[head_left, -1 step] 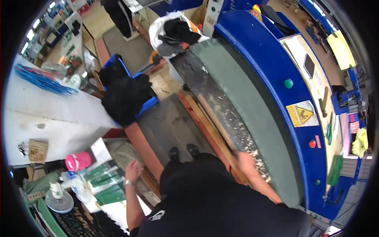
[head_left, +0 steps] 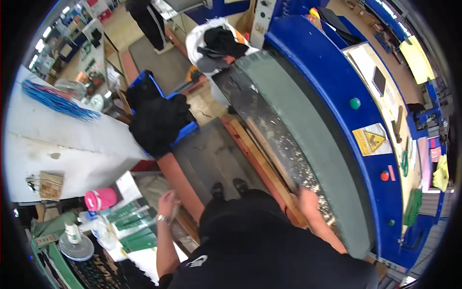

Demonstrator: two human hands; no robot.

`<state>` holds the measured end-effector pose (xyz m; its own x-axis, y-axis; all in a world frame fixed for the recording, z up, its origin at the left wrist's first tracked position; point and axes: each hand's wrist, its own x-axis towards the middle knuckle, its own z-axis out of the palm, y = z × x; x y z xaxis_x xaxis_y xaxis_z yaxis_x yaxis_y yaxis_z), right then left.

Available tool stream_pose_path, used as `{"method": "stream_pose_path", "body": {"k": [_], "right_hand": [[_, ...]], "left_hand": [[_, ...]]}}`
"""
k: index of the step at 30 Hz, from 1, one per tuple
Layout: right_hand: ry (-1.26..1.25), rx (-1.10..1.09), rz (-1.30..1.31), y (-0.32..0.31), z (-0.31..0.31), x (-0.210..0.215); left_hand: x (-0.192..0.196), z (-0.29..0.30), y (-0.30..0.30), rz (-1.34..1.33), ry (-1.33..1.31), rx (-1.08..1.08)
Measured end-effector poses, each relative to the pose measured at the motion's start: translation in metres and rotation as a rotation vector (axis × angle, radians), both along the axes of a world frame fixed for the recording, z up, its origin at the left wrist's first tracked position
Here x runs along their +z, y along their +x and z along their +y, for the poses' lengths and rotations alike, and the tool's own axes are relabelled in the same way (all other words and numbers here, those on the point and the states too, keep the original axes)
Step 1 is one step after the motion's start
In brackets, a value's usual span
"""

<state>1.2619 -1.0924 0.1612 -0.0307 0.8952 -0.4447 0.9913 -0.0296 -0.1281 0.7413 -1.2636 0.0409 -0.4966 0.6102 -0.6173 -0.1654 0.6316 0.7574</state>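
The right hand (head_left: 308, 201) is perhaps steadied by a brown wooden strip (head_left: 270, 153). Its grip and the left hand's (head_left: 167, 203) are unclear.

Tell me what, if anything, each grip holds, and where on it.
The right grip is at the near end of a wooden strip; whether it holds it can't be told. The left grip shows nothing clearly held.

A long wooden beam (head_left: 263, 166) edges the dark bed (head_left: 274, 129).

Blurred at right hand (head_left: 307, 199), perhaps touching the wooden rail (head_left: 266, 172). Blurred, too, at left hand (head_left: 167, 204). Cut off by the top edge: a standing person (head_left: 148, 23).
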Motion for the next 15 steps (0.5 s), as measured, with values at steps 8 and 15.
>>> {"method": "stream_pose_path", "body": {"k": [8, 15], "right_hand": [[0.277, -0.178, -0.049, 0.006, -0.049, -0.017], [0.424, -0.185, -0.100, 0.010, -0.051, -0.036]], "left_hand": [[0.014, 0.111, 0.026, -0.132, 0.107, -0.535], [-0.021, 0.075, 0.030, -0.181, 0.048, -0.641]]}}
